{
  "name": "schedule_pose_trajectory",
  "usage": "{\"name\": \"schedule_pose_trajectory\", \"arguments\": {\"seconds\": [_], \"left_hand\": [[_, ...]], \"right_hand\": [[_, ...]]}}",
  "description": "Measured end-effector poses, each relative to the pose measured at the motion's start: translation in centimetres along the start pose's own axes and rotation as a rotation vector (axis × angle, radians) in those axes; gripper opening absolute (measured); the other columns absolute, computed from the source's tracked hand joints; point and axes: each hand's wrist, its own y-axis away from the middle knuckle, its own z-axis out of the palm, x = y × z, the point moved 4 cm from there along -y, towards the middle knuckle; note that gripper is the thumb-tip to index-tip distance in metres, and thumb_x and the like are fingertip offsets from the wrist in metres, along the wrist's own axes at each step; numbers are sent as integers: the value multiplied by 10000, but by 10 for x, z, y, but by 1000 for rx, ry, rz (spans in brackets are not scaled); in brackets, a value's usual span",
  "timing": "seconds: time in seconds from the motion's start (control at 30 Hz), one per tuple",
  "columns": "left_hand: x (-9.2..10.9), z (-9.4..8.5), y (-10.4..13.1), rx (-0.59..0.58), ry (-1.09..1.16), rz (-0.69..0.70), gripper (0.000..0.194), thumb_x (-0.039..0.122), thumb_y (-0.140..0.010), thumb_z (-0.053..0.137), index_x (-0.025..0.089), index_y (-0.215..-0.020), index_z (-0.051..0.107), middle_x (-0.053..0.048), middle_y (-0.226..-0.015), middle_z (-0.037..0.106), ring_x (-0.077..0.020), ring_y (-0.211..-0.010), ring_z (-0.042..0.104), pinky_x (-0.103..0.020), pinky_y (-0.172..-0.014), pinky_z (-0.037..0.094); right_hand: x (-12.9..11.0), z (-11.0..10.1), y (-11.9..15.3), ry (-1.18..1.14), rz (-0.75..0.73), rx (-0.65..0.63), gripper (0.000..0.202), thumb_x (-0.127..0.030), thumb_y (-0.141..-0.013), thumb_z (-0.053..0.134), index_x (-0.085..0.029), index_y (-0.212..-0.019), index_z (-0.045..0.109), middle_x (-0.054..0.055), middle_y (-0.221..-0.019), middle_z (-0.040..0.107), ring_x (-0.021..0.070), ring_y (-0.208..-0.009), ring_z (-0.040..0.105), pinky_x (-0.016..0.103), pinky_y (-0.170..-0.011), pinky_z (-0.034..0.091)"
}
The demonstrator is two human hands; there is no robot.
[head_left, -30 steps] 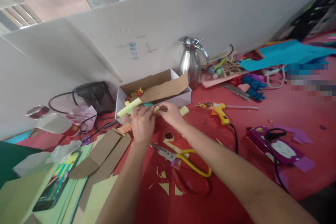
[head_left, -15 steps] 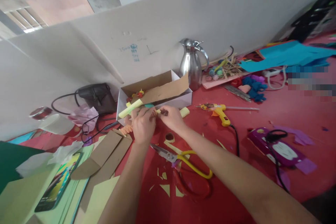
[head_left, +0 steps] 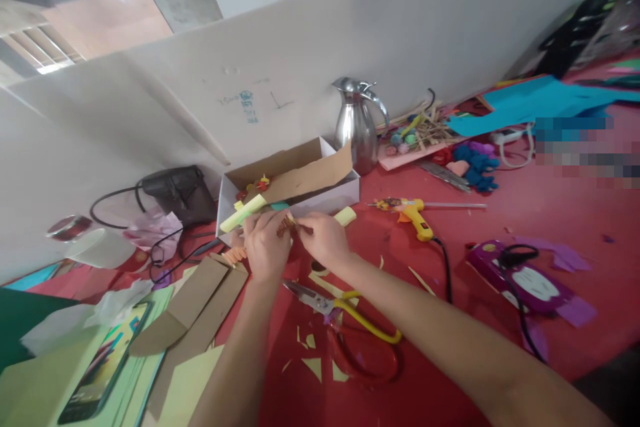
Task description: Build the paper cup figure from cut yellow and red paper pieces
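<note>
My left hand [head_left: 267, 245] is closed around a small brown fringed paper piece [head_left: 285, 225], whose comb-like edge shows at the fingertips. Thumb and fingers of my right hand [head_left: 324, 238] are pinched together right beside that piece; what they grip is too small to make out. Just behind my left hand, a rolled yellow paper [head_left: 243, 213] leans at the front of a white box [head_left: 333, 197] with a brown cardboard flap. Scissors [head_left: 320, 301] with yellow and red handles lie open below my hands, among pale yellow paper scraps [head_left: 313, 368].
A yellow glue gun [head_left: 417, 219] lies to the right, near a purple device [head_left: 520, 278] with a black cord. A steel jug [head_left: 356, 127] stands by the white partition. To the left are a dark bag [head_left: 180, 193], cut cardboard [head_left: 193, 300] and a phone [head_left: 107, 363] on paper sheets.
The view has shifted slightly. My right hand's fingers have turned a little at the fringed paper, and its wrist covers more of the small brown ring on the table. My left hand keeps its hold.
</note>
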Motion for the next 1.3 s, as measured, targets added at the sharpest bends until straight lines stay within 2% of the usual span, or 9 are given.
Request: {"name": "schedule_pose_trajectory", "arguments": {"seconds": [0.17, 0.3, 0.73, 0.9, 0.97, 1.03, 1.17, 1.23, 1.3], "left_hand": [[0, 1, 0, -13, -9, 5, 275, 238, -870, 547, 247, -1047, 757, -30, -1085, 739, -281, -1032, 547, -400, -920, 426], [0, 1, 0, -28, -16, 2, 308, 192, -827, 569, 251, -1069, 751, -34, -1091, 737, -290, -1046, 533, -415, -934, 422], [8, 1, -1, -102, -67, -19, 320, 171, -830, 586, 253, -1104, 729, -60, -1112, 714, -309, -1069, 503, -451, -929, 389], [14, -23, 14, 11, -63, -44, 386, 244, -798, 680, 256, -1183, 679, -96, -1234, 649, -333, -1132, 498, -507, -977, 344], [8, -36, 29, 105, 37, -129, 255, 289, -811, 673, 227, -1056, 704, -109, -1133, 662, -300, -1070, 538, -475, -961, 373], [-6, -43, 48, 169, 222, -318, 162, 304, -801, 664, 193, -918, 684, -90, -988, 661, -241, -937, 583, -402, -882, 439], [-41, -29, 91, 181, 694, -952, 195, 281, -709, 681, 165, -863, 653, -38, -798, 657, -164, -711, 608, -299, -696, 481], [-46, -19, 101, 158, 760, -1053, 265, 277, -670, 707, 139, -894, 677, -65, -815, 692, -180, -733, 641, -303, -699, 493], [-48, -11, 101, 143, 759, -1055, 331, 292, -627, 753, 129, -909, 699, -98, -870, 720, -209, -789, 665, -315, -719, 502]], "right_hand": [[9, 5, -13, -271, 39, -24, 185, -174, -827, 612, -246, -865, 778, 32, -899, 748, 212, -842, 664, 305, -792, 479], [15, 8, -20, -416, 107, -49, 142, -195, -812, 625, -209, -744, 749, 10, -783, 746, 182, -742, 653, 278, -725, 479], [21, 10, -21, -486, 169, -61, 137, -225, -785, 596, -187, -743, 720, 13, -783, 733, 181, -763, 651, 281, -736, 479], [30, 1, -13, -414, 247, -77, 168, -240, -770, 587, -187, -860, 718, 21, -834, 722, 185, -793, 649, 294, -742, 485], [35, -6, -9, -367, 289, -69, 231, -240, -748, 586, -180, -936, 707, 21, -824, 701, 183, -751, 631, 293, -695, 481], [38, -14, -4, -326, 322, -57, 304, -239, -733, 577, -169, -1008, 687, 27, -833, 686, 177, -704, 612, 290, -650, 472], [36, -37, 12, -276, 299, -53, 287, -257, -741, 548, -178, -986, 674, 43, -918, 692, 175, -754, 617, 287, -689, 471], [33, -48, 23, -259, 255, -68, 240, -284, -757, 541, -184, -929, 674, 47, -924, 702, 180, -790, 625, 295, -736, 475], [32, -56, 36, -235, 212, -89, 213, -311, -766, 543, -184, -878, 673, 50, -887, 709, 187, -782, 628, 309, -755, 476]]}}
